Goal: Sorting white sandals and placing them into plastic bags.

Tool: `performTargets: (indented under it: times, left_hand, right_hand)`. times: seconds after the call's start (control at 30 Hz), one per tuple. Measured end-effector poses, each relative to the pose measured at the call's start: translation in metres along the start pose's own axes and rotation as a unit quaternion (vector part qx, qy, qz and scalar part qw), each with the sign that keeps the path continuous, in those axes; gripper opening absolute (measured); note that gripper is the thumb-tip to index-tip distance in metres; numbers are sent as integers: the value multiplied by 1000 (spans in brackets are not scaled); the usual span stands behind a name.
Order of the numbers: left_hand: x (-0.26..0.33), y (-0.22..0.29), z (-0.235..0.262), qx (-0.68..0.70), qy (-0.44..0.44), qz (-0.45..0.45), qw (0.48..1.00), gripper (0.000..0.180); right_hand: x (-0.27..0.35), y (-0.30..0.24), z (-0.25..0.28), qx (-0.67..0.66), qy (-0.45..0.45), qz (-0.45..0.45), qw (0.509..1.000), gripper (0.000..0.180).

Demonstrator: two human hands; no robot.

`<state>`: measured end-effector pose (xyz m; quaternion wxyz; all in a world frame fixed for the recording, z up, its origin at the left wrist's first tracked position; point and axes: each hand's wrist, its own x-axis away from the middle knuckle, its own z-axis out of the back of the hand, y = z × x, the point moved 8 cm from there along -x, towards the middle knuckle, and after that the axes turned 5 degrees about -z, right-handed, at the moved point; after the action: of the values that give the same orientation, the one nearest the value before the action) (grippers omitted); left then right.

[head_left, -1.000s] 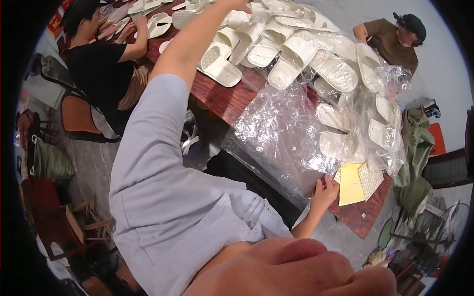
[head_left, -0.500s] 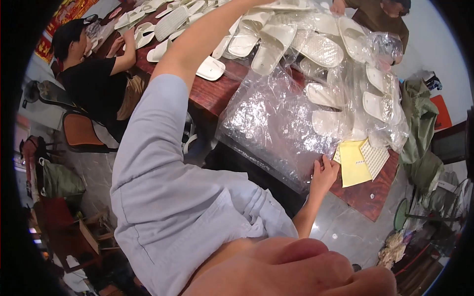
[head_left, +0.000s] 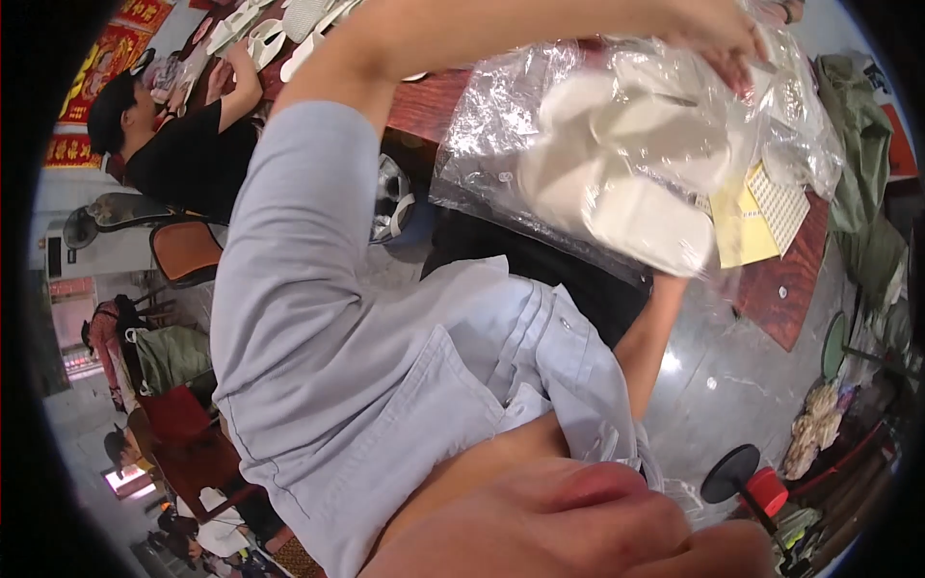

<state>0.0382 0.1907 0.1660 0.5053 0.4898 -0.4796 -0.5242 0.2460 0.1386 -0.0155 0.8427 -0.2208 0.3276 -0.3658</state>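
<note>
Slippers [head_left: 665,223] cream-white; plastic film [head_left: 482,120] clear with bright white glints; tabletop [head_left: 424,108] red-brown with dark wood grain. Paper sheet [head_left: 744,229] yellow, card [head_left: 782,212] beside it pale with a regular grid of small tan marks. Shirt [head_left: 299,241] pale grey-blue, trousers [head_left: 540,255] black, chair seat [head_left: 183,252] orange-brown, draped cloth [head_left: 856,144] olive green, posters [head_left: 108,72] red and gold.

Holds the grey-blue-sleeved left arm [head_left: 501,34] bent, with the blurred bare left hand [head_left: 734,53] beyond the mostly hidden right hand [head_left: 669,287].
</note>
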Motion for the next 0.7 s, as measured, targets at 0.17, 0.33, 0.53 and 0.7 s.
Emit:
performTargets:
  times: [0.17, 0.33, 0.53, 0.7]
  left_hand:
    - [8, -80, -4, -162, -22, -22, 986, 50]
    - [121, -41, 31, -286, 180, -203, 919, 27]
    - [253, -95, 63, -363, 295, 51, 882, 36]
    - [265, -159, 51, -402, 252, 213, 854, 50]
  right_hand:
    - [11, 23, 11, 8, 3, -26, 1000, 31]
    - [13, 16, 5, 5, 5, -35, 999, 32]
    - [13, 8, -9, -34, -13, -12, 999, 33]
    - [14, 10, -14, -53, -36, 13, 998, 33]
